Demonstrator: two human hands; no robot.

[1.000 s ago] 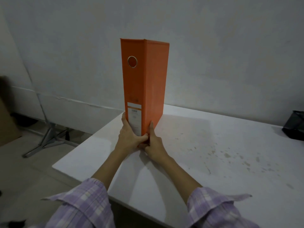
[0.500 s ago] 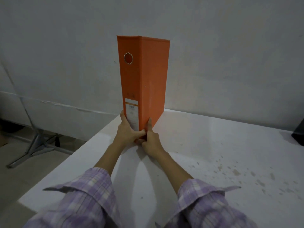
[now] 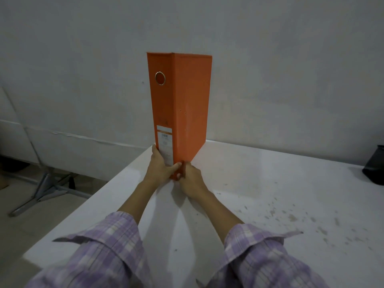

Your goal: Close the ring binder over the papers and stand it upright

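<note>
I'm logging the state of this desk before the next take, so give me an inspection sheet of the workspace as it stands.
Surface: white table, brownish specks and stains on its right part.
Job's things: orange ring binder closed and standing upright near the table's far left corner, spine with finger hole and white label facing the camera; papers not visible.
Clutter: dark object at the right edge, cut off by the frame.
Grippers: left hand and right hand both grip the binder's bottom end.
Cables: nothing seen.
Surroundings: plain grey wall behind; metal stand legs on the floor to the left.
</note>
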